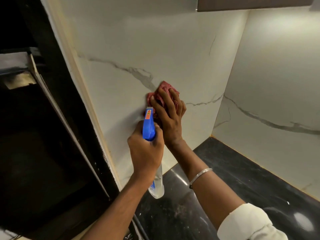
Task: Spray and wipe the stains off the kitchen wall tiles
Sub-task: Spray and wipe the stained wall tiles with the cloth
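Head view, nearest to farthest. A rolled white sleeve [249,224] covers the right upper arm, lower right of the spray bottle [148,126]. A thin metal bangle [200,175] circles the right forearm, right of the bottle's base. The glossy black counter [233,161], dusted with pale specks, lies below and to the right of the bottle.

The bottle has a clear body and a blue trigger head with an orange label. It is held clear of the counter, with its nozzle end raised toward the wall. The left hand [146,151] is wrapped around the bottle's neck, fingers curled just under the blue head. Whether a finger lies on the trigger cannot be told.

The right hand [170,118] lies just beyond and to the right of the bottle's head. Its fingers are spread and bent over a bunched red cloth [165,84], gripping it and pressing it flat to the wall. The cloth sits just above the bottle's nozzle end, where a grey vein runs into it.

The white marble-look wall tiles [138,49] stand behind the bottle, and the tile surface under the cloth is hidden. A second tiled wall [277,84] meets them at a corner far right of the bottle. A dark unit [43,135] fills the area left of the bottle. The brown underside of an upper cabinet [251,4] is high above and to its right.
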